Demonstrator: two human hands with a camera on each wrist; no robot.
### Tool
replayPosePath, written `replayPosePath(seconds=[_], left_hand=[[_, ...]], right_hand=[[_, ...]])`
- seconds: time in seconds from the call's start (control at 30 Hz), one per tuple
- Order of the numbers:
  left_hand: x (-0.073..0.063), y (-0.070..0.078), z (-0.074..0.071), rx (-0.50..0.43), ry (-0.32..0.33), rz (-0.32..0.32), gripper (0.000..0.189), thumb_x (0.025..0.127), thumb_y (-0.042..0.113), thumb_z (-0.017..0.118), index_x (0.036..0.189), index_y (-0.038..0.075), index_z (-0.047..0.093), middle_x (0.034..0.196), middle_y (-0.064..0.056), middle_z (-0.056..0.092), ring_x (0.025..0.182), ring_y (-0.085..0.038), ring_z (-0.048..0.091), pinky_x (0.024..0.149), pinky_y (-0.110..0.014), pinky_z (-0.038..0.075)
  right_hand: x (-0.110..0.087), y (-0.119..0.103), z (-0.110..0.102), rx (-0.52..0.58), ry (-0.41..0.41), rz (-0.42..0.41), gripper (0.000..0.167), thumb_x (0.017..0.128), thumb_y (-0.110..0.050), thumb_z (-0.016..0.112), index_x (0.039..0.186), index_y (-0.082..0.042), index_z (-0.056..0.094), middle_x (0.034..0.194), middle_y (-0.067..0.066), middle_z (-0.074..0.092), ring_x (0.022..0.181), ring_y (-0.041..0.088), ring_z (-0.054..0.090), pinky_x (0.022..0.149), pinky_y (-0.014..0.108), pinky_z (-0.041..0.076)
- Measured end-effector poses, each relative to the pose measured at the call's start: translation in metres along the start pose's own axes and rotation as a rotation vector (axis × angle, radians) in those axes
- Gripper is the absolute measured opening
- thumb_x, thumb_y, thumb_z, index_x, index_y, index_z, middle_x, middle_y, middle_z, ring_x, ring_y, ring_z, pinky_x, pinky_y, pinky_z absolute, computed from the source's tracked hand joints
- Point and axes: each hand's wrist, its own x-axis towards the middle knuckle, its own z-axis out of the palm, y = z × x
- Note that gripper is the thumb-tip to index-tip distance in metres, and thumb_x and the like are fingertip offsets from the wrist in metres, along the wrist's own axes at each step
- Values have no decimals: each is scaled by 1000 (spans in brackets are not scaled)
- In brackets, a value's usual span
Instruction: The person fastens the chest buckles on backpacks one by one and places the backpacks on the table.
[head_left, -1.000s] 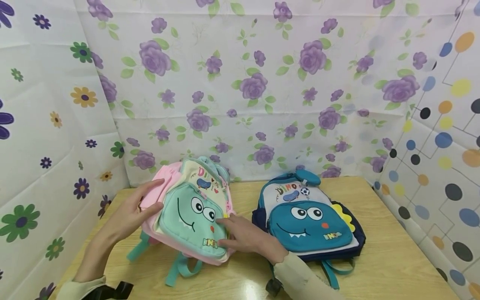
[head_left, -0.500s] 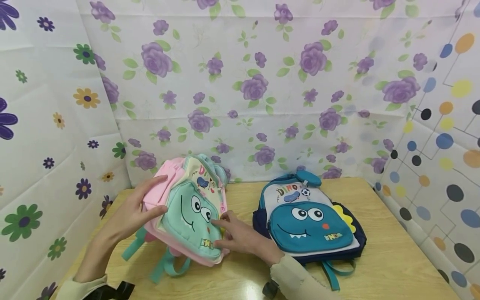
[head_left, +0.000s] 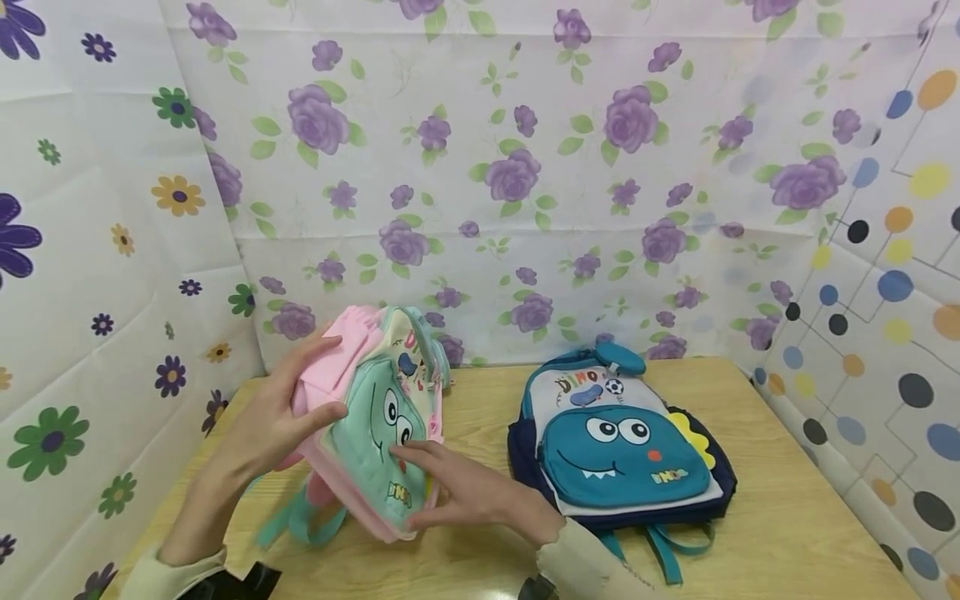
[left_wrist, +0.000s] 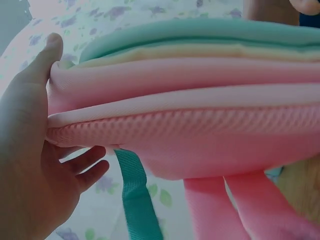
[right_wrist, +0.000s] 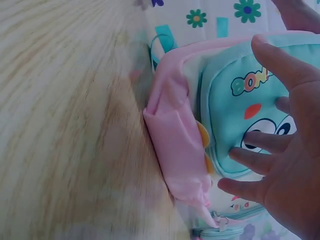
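Observation:
A pink and mint-green child's backpack (head_left: 365, 442) with a cartoon dinosaur face stands tilted on its right side, at the left of the table. My left hand (head_left: 281, 417) grips its left side; in the left wrist view the thumb is near the front edge and the fingers curl behind the back panel. Over the lower right of the front pocket, my right hand (head_left: 476, 492) has its fingers spread and fairly straight. In the right wrist view these fingers (right_wrist: 250, 162) lie at the printed eyes, though firm contact is unclear. Teal straps (left_wrist: 134, 195) hang below the bag.
A blue and white dinosaur backpack (head_left: 626, 458) lies face up to the right, its teal strap (head_left: 663, 554) reaching toward the near edge. The wooden table (head_left: 795, 483) meets flower-print cloth (head_left: 517, 275) behind, with patterned cloth at both sides.
The pink backpack has turned and tipped up, its front swinging to face right and its left side rising. My right hand has shifted slightly left with it. The blue backpack stays put.

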Motion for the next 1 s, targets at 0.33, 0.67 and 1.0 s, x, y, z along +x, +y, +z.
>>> replayPosePath(seconds=[0.33, 0.67, 1.0], left_hand=[[7, 13, 11, -58, -42, 178, 89, 73, 7, 86, 149, 20, 41, 166, 3, 18, 154, -17, 12, 111, -67, 25], [16, 27, 30, 31, -61, 264, 81, 78, 16, 85, 147, 21, 41, 163, 0, 25, 150, -25, 25, 111, -53, 34], [20, 31, 41, 45, -26, 264, 69, 79, 20, 84, 138, 20, 48, 159, 0, 31, 148, -24, 29, 112, -54, 33]], right_hand=[[2, -1, 0, 42, -41, -19, 81, 95, -46, 64, 158, -37, 14, 165, -7, 20, 150, 16, 27, 116, 40, 36], [-15, 2, -31, 100, 100, -29, 61, 99, -32, 61, 154, -27, 34, 158, -3, 36, 141, 20, 42, 111, 39, 42], [-29, -5, -69, 192, 473, -44, 38, 100, -20, 61, 137, -21, 54, 131, 9, 59, 114, 19, 62, 88, 36, 55]])
